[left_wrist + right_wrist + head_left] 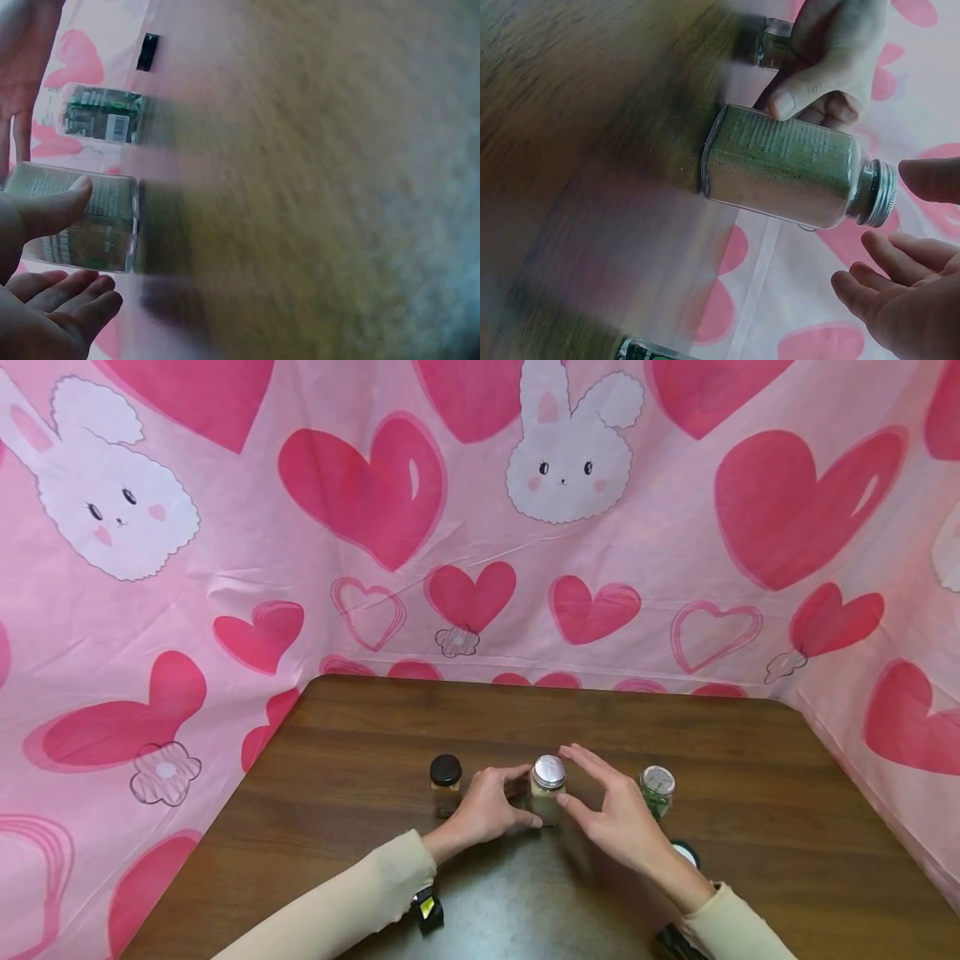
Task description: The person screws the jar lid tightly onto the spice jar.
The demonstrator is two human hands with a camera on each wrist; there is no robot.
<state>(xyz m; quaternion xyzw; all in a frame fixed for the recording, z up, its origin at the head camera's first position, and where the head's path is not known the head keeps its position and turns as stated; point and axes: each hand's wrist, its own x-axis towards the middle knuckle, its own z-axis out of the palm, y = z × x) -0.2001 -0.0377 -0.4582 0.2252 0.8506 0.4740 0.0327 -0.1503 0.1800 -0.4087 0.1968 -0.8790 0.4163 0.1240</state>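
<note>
A glass spice jar [546, 806] with a silver screw lid and greenish-beige powder stands upright on the table between both hands. My left hand [487, 806] is at its left side, thumb in front and fingers spread toward the back. In the left wrist view the thumb overlaps the jar [82, 240], while the other fingers [82, 292] lie loosely beside it, apart from the glass. My right hand [618, 814] is to the right, thumb and fingers extended around the lid [885, 196]; the right wrist view shows a small gap between them and the lid.
A black-lidded spice jar [446, 789] stands to the left of my left hand. Beyond my right hand is a jar of green herbs [657, 792]; another lid [686, 853] shows partly behind the right forearm. Pink heart-and-rabbit fabric [480, 543] surrounds the wooden table [787, 827].
</note>
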